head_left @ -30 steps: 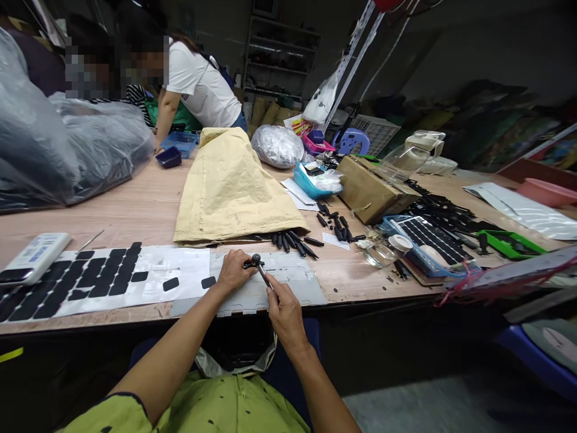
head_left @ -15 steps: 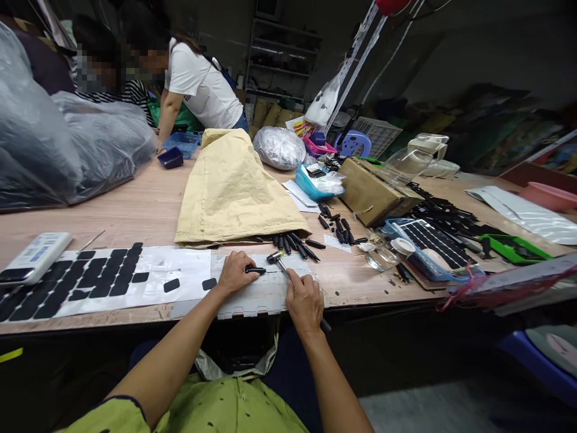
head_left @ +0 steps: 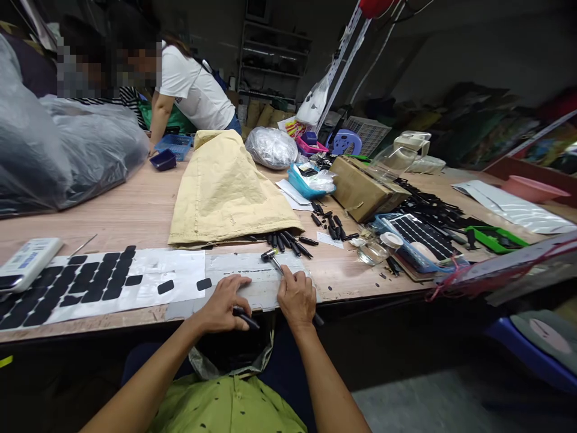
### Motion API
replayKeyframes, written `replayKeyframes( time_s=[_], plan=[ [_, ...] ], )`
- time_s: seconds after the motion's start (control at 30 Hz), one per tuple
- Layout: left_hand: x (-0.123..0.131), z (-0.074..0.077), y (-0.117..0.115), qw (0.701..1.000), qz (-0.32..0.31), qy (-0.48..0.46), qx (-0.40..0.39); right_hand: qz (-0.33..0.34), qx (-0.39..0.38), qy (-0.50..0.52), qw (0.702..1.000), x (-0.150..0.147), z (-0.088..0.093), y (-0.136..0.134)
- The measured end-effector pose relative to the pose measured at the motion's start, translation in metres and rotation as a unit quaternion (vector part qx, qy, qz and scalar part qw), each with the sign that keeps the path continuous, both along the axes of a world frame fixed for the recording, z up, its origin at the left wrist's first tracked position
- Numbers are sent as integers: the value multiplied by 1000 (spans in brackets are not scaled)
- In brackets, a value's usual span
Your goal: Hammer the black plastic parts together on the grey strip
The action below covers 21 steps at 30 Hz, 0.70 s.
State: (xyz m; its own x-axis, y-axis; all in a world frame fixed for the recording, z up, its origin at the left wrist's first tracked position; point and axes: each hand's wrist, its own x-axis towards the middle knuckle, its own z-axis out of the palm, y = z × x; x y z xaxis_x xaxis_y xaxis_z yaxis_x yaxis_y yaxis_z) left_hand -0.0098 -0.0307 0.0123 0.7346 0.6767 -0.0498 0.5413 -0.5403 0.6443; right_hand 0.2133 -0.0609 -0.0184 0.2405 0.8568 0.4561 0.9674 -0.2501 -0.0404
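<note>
My right hand (head_left: 297, 299) is closed around a small hammer (head_left: 278, 264), its metal head over the grey board (head_left: 225, 264) at the table's edge. Below the board's front edge, my left hand (head_left: 224, 305) has its fingers spread. A black pen-like piece (head_left: 247, 319) is at its thumb and lower fingers, over an opened bag (head_left: 198, 365) on my lap; whether it still touches the fingers is hard to see. Beyond the board, several similar black pieces (head_left: 293, 243) stick out from a beige sack (head_left: 225, 192).
On the left, a white sheet (head_left: 171, 264) carries dark rounded squares beside a white device (head_left: 29, 261). To the right are a cardboard box (head_left: 367, 189), a blue basket (head_left: 419, 246) and a green tray (head_left: 496, 240). Two people, one in a white shirt (head_left: 193, 87), are across the table.
My left hand has moved from the board down towards my lap with the black piece, and its fingers have spread. My right hand keeps the hammer near the same spot. The view has shifted slightly.
</note>
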Motion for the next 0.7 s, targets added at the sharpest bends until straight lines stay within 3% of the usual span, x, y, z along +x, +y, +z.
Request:
replayKeyframes(
  time_s=[0.17, 0.3, 0.47, 0.57, 0.7],
  plan=[
    [-11, -1, -34, 999, -10, 38, 34, 2, 4, 0, 1000, 0, -1, 0],
    [-8, 2, -27, 999, 11, -16, 39, 2, 8, -5, 1000, -1, -1, 0],
    [12, 8, 42, 976, 143, -142, 80, 2, 7, -11, 1000, -1, 0, 0],
    [26, 9, 92, 964, 221, -98, 109, 3, 7, -11, 1000, -1, 1, -1],
    [38, 6, 136, 963, 220, 0, 158, 3, 4, -5, 1000, -1, 1, -1]
  ],
)
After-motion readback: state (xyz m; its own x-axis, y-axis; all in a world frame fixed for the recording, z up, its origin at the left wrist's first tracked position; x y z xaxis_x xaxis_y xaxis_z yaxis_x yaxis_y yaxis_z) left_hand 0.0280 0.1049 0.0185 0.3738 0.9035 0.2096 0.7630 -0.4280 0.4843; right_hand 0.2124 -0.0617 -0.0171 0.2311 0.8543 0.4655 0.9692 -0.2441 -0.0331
